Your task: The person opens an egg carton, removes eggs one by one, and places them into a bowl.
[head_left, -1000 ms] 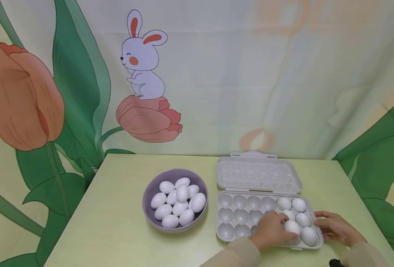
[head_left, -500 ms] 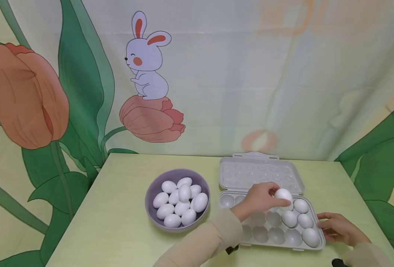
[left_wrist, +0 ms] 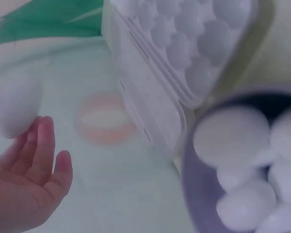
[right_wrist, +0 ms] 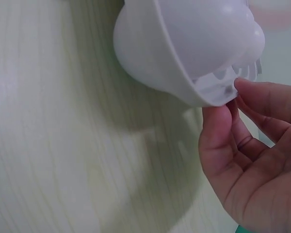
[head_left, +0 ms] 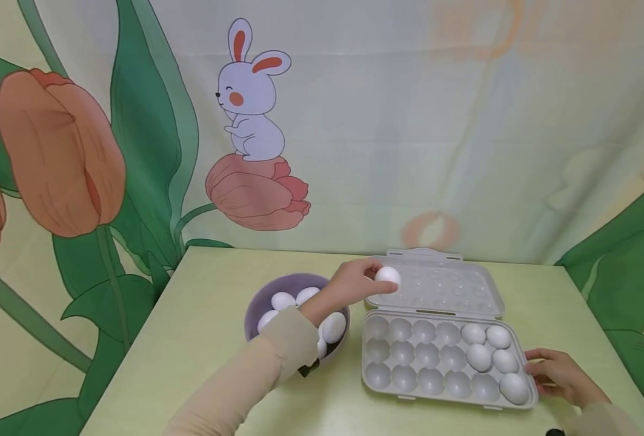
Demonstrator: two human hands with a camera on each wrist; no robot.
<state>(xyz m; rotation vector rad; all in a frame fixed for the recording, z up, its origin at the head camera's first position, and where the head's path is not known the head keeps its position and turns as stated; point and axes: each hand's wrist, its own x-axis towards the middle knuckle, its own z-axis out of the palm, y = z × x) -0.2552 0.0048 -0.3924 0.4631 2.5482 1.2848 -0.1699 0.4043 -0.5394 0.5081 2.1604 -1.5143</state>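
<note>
I'm seeing a sleeve partly masking the bowl, left hand pinching one egg, right hand gripping the carton (five eggs, lid by the table's back edge).

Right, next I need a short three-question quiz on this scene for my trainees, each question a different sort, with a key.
1. Multiple choice: how many eggs sit in the cups of the egg tray?
A) Two
B) Five
C) Nine

2. True or false: the left hand is empty.

3. Short answer: which hand touches the tray, and at which end as the head view shows it?

Key
1. B
2. False; it holds a white egg.
3. The right hand, at the right end.
</note>
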